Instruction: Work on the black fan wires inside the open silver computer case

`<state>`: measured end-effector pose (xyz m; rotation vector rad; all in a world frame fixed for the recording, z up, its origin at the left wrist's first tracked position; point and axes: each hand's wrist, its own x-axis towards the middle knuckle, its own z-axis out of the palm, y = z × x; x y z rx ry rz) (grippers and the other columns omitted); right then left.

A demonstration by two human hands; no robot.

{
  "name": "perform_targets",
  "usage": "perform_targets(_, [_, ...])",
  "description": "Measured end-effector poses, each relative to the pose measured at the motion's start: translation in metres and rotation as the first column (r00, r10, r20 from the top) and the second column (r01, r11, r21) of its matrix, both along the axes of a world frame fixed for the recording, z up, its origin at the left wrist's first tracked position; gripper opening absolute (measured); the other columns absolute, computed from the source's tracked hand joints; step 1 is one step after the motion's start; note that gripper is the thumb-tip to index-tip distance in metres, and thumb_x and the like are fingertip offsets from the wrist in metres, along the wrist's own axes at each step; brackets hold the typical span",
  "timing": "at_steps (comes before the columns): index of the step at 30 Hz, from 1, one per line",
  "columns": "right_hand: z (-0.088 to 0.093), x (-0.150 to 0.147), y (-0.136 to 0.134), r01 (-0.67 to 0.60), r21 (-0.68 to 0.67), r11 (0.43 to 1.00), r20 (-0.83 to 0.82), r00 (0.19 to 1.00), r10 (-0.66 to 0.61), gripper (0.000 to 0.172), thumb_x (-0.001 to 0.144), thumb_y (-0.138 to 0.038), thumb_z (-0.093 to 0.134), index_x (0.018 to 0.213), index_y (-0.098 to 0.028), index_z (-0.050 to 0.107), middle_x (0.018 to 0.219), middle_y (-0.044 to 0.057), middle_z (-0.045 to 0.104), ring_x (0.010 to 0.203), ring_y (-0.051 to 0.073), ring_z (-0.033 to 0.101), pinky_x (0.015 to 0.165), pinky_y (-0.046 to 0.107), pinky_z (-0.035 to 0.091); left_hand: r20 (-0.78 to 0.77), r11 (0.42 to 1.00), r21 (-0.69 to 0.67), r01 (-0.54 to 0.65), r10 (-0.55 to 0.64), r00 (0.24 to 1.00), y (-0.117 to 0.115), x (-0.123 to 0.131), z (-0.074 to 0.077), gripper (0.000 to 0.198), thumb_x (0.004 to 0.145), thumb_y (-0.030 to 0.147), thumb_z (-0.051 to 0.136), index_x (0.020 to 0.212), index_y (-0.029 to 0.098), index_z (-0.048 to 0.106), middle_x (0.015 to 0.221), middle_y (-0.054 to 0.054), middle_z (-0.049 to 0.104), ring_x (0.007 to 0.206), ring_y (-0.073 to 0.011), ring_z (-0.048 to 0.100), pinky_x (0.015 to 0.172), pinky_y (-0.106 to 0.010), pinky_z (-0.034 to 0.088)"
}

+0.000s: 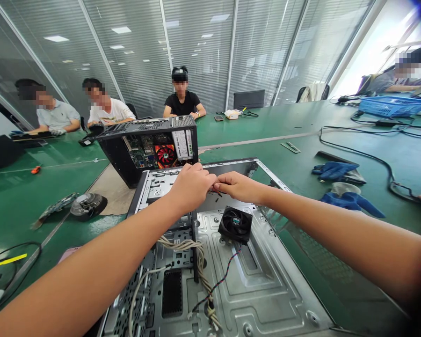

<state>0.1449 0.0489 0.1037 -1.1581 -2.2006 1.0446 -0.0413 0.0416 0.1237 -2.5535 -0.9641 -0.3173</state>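
An open computer case (273, 299) lies on its side in front of me, its metal floor showing. Over its far end my left hand (192, 185) and my right hand (236, 186) meet, fingertips touching. Both are closed in a pinch. Whatever sits between the fingers is too small and hidden to name. Just below them, a few small dark bits (218, 197) show against the metal. A black cooling fan (235, 223) rests inside the case, its twisted thin wire (228, 271) trailing toward me. A bundle of beige cables (201, 267) runs along the middle.
Behind stands a second computer case (147, 126) with a red fan (165, 156). A round metal part (87, 206) lies to the left. Blue gloves (337, 171), black cable (368, 157) and a blue basket (393, 106) are on the right. Several people sit around the green table (266, 135).
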Motion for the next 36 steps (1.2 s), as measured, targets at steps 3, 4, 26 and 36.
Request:
perform_targets(3, [0.0005, 0.0006, -0.0008, 0.0, -0.009, 1.0, -0.014, 1.0, 0.0, 0.023, 0.087, -0.033, 0.047, 0.069, -0.02, 0.051, 0.062, -0.003, 0.04, 0.057, 0.012, 0.033, 0.056, 0.028, 0.029, 0.001, 1.0, 0.009, 0.005, -0.005, 1.0, -0.0008, -0.0001, 0.0003, 0.019, 0.091, 0.02, 0.048, 0.079, 0.017, 0.063, 0.076, -0.006, 0.067, 0.083, -0.0217, 0.052, 0.069, -0.034, 0.029])
perform_targets(4, [0.0005, 0.0008, -0.0011, 0.005, -0.019, 1.0, -0.023, 1.0, -0.005, 0.022, 0.087, -0.033, 0.047, 0.07, -0.02, 0.051, 0.061, -0.004, 0.039, 0.056, 0.012, 0.032, 0.056, 0.028, 0.029, 0.002, 1.0, 0.019, 0.006, -0.006, 1.0, -0.0014, 0.0, 0.0006, 0.019, 0.091, 0.021, 0.048, 0.079, 0.017, 0.062, 0.076, -0.006, 0.067, 0.083, -0.0216, 0.052, 0.069, -0.034, 0.03])
perform_targets(26, [0.0041, -0.0021, -0.0043, 0.003, -0.105, 0.994, -0.031, 1.0, -0.006, 0.024, 0.091, -0.03, 0.041, 0.072, -0.019, 0.053, 0.06, -0.003, 0.038, 0.055, 0.012, 0.032, 0.056, 0.029, 0.03, 0.057, 0.996, 0.083, -0.016, 0.011, 0.998, -0.0036, 0.0005, -0.0005, 0.021, 0.092, 0.021, 0.048, 0.078, 0.019, 0.063, 0.079, -0.004, 0.068, 0.086, -0.0225, 0.052, 0.079, -0.04, 0.029])
perform_targets(36, [0.0015, -0.002, -0.0042, 0.021, -0.162, 0.987, -0.071, 0.997, -0.033, 0.022, 0.09, -0.031, 0.045, 0.073, -0.018, 0.052, 0.061, -0.004, 0.037, 0.052, 0.009, 0.03, 0.05, 0.027, 0.027, 0.058, 0.998, 0.057, 0.007, -0.01, 0.998, -0.0013, 0.0003, -0.0029, 0.02, 0.09, 0.018, 0.05, 0.073, 0.018, 0.061, 0.077, -0.003, 0.068, 0.082, -0.0207, 0.052, 0.077, -0.038, 0.028])
